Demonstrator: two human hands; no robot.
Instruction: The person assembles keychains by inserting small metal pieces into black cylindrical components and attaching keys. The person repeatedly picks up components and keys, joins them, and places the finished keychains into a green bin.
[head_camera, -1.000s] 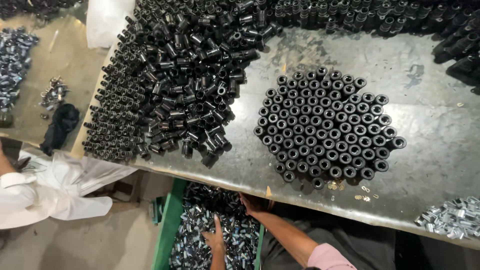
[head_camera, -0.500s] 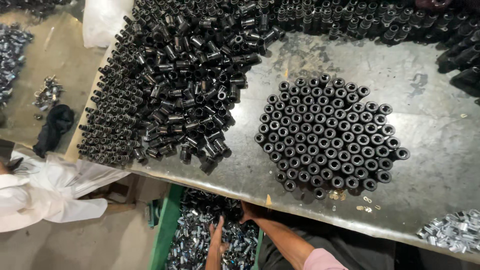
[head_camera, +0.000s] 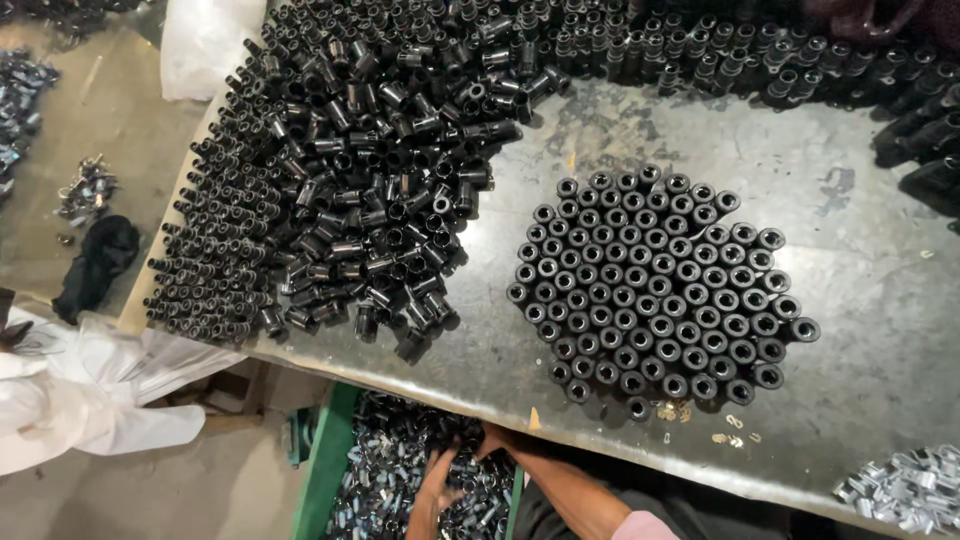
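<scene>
1. Down in green bin under tabletop: left hand and right hand among small metal parts; grip unclear.
2. Above: upright black sleeves clustered; likely toppled by a knock.
3. Beyond: loose pile near edge, prone to rolling off.

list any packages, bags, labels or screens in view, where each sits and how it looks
White plastic bag: top left, at the table's far edge, crumpled, plain.
Clear plastic bag: lower left, below the table edge, crumpled, whitish.
Green crate: under the table, holding small metal parts.
No labels or screens.
</scene>
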